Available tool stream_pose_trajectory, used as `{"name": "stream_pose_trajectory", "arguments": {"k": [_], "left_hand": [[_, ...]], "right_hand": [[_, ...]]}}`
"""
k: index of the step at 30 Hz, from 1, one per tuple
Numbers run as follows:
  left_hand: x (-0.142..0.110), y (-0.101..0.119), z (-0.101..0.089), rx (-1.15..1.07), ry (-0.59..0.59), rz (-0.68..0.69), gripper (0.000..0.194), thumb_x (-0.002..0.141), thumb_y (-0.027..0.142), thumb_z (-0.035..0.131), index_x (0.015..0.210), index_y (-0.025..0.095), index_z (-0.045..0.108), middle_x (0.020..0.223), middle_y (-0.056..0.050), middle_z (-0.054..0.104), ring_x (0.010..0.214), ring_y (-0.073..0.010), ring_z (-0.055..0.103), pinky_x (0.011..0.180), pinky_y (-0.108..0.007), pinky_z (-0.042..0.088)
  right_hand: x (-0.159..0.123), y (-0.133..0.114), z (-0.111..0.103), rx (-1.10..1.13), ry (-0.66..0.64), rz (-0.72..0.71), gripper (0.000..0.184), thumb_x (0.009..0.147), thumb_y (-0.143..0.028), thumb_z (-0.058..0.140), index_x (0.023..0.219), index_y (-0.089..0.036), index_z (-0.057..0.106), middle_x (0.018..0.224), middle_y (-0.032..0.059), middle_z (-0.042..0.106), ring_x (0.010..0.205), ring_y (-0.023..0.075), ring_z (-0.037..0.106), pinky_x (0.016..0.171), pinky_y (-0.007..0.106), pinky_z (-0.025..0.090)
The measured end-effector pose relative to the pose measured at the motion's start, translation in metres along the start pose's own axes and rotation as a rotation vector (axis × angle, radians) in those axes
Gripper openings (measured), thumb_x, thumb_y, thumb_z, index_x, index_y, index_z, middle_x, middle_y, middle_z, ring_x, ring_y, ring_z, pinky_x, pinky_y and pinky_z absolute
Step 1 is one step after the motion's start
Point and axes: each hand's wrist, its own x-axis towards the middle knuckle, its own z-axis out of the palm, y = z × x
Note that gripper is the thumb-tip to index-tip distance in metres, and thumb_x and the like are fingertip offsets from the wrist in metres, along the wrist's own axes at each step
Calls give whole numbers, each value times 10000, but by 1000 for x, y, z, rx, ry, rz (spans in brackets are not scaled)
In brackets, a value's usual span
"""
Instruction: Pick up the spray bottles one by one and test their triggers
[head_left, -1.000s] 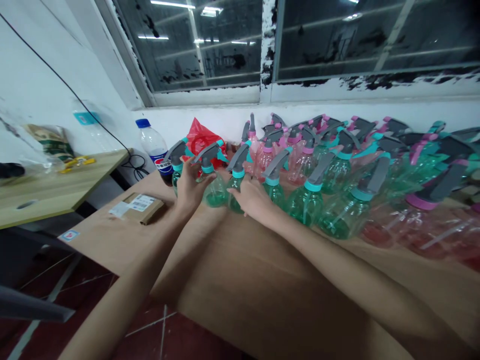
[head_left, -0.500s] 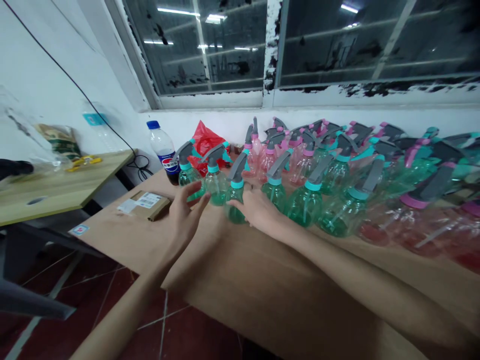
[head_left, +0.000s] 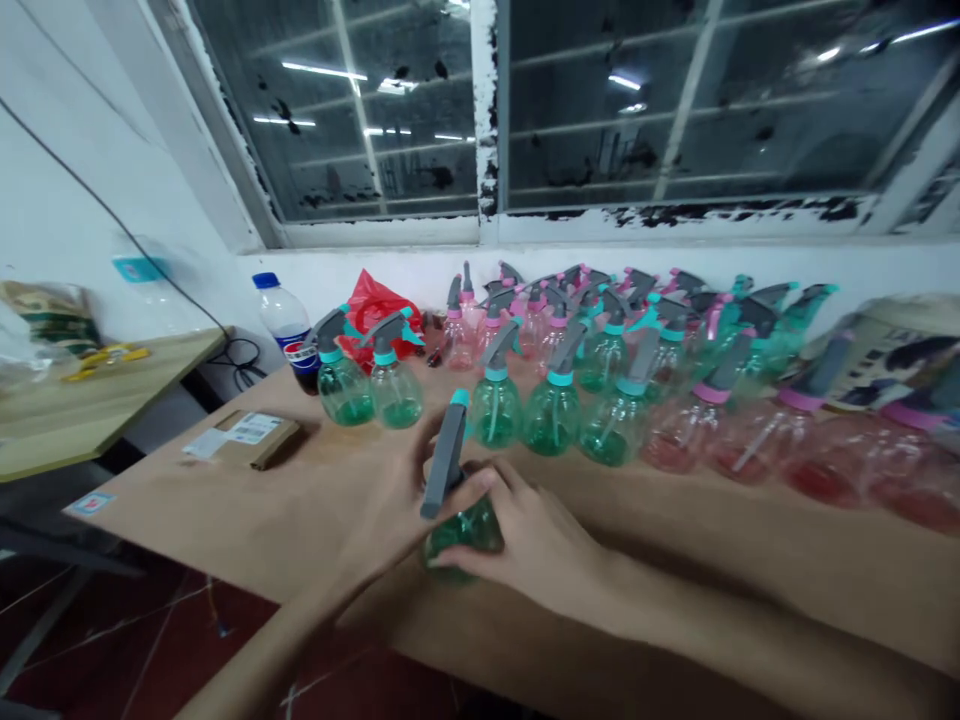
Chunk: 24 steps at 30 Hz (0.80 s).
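A green spray bottle (head_left: 459, 528) with a grey trigger head and a teal collar is held near the front of the brown table (head_left: 675, 540), between both hands. My right hand (head_left: 536, 545) wraps round the bottle's body from the right. My left hand (head_left: 390, 515) is closed against the bottle's left side, below the grey trigger. Behind them stands a crowd of several green and pink spray bottles (head_left: 555, 410) in rows across the table. Two more green bottles (head_left: 367, 385) stand apart at the left of the rows.
A cola bottle (head_left: 289, 330) and a red plastic bag (head_left: 371, 300) stand at the back left by the wall. A small cardboard parcel (head_left: 255, 440) lies on the table's left part. A second wooden desk (head_left: 82, 405) is further left. A printed bag (head_left: 892, 350) is at the right.
One green bottle has been taken out of the front row and drawn towards me; both hands now hold it near the table's front. The view has swung to the right.
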Motion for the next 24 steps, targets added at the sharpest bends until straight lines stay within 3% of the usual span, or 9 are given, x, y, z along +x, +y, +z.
{"name": "stream_pose_trajectory", "arguments": {"k": [4, 10, 15, 17, 20, 24], "left_hand": [[-3, 15, 35, -12, -17, 73, 370, 772, 287, 618, 1121, 211, 523, 900, -38, 652, 750, -187, 630, 657, -320, 543], [1, 32, 91, -71, -83, 153, 350, 798, 185, 537, 1142, 238, 496, 1016, -31, 634, 871, -183, 619, 808, -351, 501], [17, 48, 133, -141, -93, 152, 296, 773, 175, 501, 1068, 189, 519, 919, -43, 617, 856, -203, 610, 784, -364, 499], [24, 53, 146, -152, -114, 158, 265, 763, 186, 497, 1025, 179, 532, 921, -56, 609, 838, -204, 599, 802, -380, 490], [32, 59, 163, -130, -133, 174, 206, 751, 186, 487, 949, 183, 541, 875, -50, 595, 768, -187, 574, 778, -370, 487], [42, 67, 180, -70, -99, 214, 143, 723, 158, 484, 850, 207, 525, 724, 13, 522, 624, -142, 515, 617, -293, 469]], "right_hand": [[-34, 9, -19, -112, 29, 62, 675, 703, -675, 532, 1100, -129, 520, 991, 129, 615, 805, 299, 643, 606, 408, 515], [-73, 33, -48, -242, 92, 133, 720, 678, -752, 466, 1060, -144, 514, 937, 113, 618, 747, 286, 647, 547, 399, 503], [-97, 57, -73, -319, 99, 151, 681, 718, -741, 426, 1029, -144, 530, 892, 110, 613, 742, 279, 642, 517, 387, 509], [-107, 70, -85, -313, 76, 139, 657, 755, -702, 425, 1081, -139, 519, 933, 123, 614, 806, 289, 638, 564, 408, 529], [-130, 99, -103, -279, 26, 116, 631, 801, -614, 464, 1224, -147, 445, 1118, 146, 586, 995, 287, 596, 767, 445, 528], [-168, 150, -120, -279, -7, 97, 546, 838, -502, 504, 1281, -198, 407, 1263, 114, 529, 1152, 256, 515, 935, 455, 456]]}}
